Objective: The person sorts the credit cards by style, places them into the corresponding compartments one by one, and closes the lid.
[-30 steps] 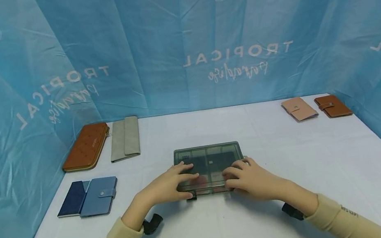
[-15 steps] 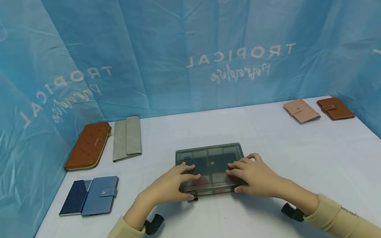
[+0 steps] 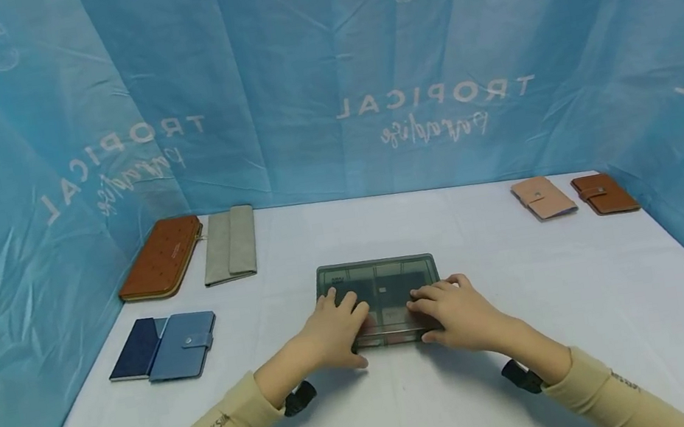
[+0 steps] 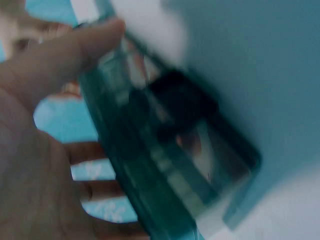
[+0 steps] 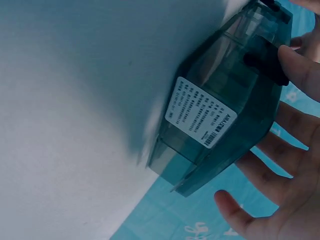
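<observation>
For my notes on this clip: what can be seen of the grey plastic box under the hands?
The box is flat, rectangular, smoky see-through plastic with inner dividers, a white printed label on one side and a dark front latch. It lies lid down on the white table. The left hand and right hand rest on its near half.

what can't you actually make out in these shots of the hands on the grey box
- Box contents: head view, too small and dim behind the tinted lid, partly covered by the left hand and right hand.
- Front latches: head view, hidden by both hands.
- Left wrist view: motion blur smears the box's details.
- Label print: right wrist view, too small to read.
- Right fingertips: right wrist view, cut off by the frame edge.
</observation>
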Demonstrator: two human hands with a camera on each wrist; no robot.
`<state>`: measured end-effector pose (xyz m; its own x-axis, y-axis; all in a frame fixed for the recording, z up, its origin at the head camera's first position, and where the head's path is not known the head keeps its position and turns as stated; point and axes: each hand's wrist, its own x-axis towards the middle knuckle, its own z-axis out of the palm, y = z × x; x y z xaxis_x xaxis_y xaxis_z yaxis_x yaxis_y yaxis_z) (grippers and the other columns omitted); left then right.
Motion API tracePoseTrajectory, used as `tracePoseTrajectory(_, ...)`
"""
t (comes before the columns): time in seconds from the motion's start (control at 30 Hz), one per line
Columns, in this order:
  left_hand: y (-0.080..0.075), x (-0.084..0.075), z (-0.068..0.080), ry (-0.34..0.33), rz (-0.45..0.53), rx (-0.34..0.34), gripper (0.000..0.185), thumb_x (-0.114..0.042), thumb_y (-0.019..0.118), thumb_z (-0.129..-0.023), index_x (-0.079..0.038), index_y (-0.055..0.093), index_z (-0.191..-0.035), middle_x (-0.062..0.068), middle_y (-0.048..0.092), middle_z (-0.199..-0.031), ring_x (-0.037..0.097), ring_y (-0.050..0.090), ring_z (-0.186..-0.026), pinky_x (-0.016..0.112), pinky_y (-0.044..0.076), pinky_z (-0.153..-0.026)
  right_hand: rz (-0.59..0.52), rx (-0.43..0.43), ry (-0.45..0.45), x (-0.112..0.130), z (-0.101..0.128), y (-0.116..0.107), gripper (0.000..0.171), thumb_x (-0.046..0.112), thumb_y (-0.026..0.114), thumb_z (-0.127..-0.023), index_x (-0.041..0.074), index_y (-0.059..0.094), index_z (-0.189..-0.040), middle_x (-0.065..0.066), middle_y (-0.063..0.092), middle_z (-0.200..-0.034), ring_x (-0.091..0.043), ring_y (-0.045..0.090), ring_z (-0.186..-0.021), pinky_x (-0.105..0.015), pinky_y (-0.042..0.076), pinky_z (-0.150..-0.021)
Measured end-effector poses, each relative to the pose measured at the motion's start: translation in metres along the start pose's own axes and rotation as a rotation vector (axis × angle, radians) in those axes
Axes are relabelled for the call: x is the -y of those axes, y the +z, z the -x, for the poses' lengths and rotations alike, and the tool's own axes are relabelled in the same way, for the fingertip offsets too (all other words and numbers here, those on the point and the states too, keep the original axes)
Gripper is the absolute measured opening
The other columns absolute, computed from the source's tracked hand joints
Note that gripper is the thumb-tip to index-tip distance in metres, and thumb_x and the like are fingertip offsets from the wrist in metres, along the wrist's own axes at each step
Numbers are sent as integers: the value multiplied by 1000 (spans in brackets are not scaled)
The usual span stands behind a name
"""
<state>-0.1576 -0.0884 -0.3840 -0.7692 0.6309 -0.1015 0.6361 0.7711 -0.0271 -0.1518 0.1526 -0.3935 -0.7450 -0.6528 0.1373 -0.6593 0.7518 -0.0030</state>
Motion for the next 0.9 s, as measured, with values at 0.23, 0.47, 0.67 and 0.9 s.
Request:
tracePoseTrajectory(0.23,12,-19,-10,-91,-251,-75,58,-48,75,-72,-8,42,-97,18,43,-118,52,47,-112,54,46,-90,-9,-1,9,2,0,-1,50,38,73,-77,13,63,-120,-9,56,-126,-29,53,-112,-56,38,-90)
tracePoseTrajectory(0.47,16,-28,-12,-150,-288,-105,45,-31,72,-78,-6,37,-93,19,40,-114,53,48,-110,54,47,-88,-11,3,6,2,1,-3,50,38,73,-77,13,63,-120,-10,56,-126,-30,53,-112,-55,39,-90)
tracePoseTrajectory(0.67,15,-31,-12,-200,-302,-73,52,-39,72,-73,-7,37,-95,19,41,-116,51,46,-113,53,45,-92,-13,-2,0,2,0,-2,50,38,73,-77,13,63,-120,-10,56,-126,-30,52,-112,-56,39,-89)
tracePoseTrajectory(0.9,18,-30,-13,-237,-257,-61,57,-42,75,-70,-9,36,-95,18,39,-118,49,43,-117,52,42,-96,-7,7,1,2,1,-1,51,38,73,-77,13,63,-120,-10,56,-126,-30,52,-112,-56,40,-89)
